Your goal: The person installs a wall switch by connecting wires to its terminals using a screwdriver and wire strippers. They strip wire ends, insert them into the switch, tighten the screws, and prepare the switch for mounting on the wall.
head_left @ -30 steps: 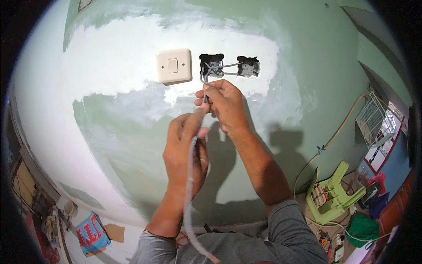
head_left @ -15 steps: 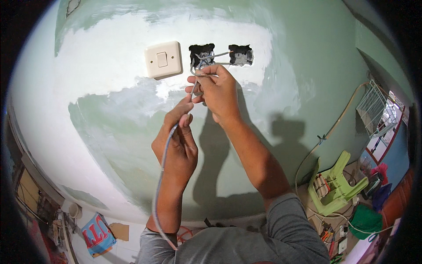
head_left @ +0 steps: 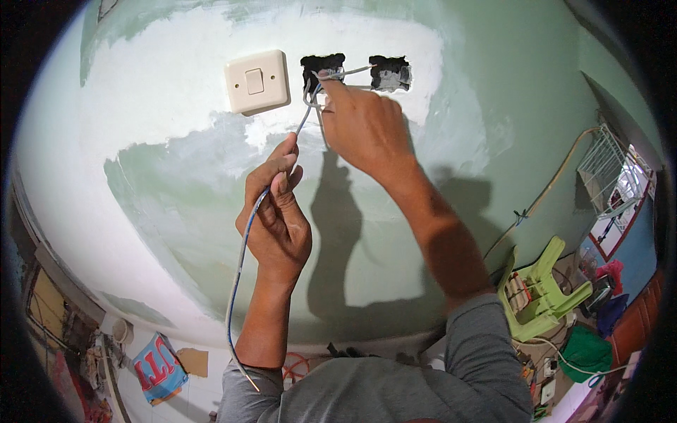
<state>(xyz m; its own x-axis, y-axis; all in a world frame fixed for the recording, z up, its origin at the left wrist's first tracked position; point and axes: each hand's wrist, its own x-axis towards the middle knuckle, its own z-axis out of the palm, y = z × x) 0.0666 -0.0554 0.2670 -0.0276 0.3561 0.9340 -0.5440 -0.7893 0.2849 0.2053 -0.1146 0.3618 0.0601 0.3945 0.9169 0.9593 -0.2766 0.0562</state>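
A thin grey-blue electrical wire (head_left: 240,264) runs through the closed fingers of my left hand (head_left: 278,225), below the holes. Its upper part goes up to the left wall hole (head_left: 310,65); its lower part hangs down over my forearm and ends in a bare tip near my sleeve. My right hand (head_left: 367,127) is at that hole, its index finger stretched to the opening and its other fingers curled at the grey wires. Part of its grip is hidden. One wire reaches across to the right wall hole (head_left: 390,74). A cream light switch (head_left: 256,81) sits left of the holes.
A green plastic stool (head_left: 539,292) lies at the lower right near a green bundle (head_left: 587,354) and scattered tools. A white wire rack (head_left: 612,173) hangs at right, with a cable (head_left: 557,180) beside it. A blue bag (head_left: 159,370) lies at lower left.
My right hand has moved up from below the hole, and its index finger now reaches the opening. My left hand has shifted slightly down and left; the wire's lower end has swung left into sight.
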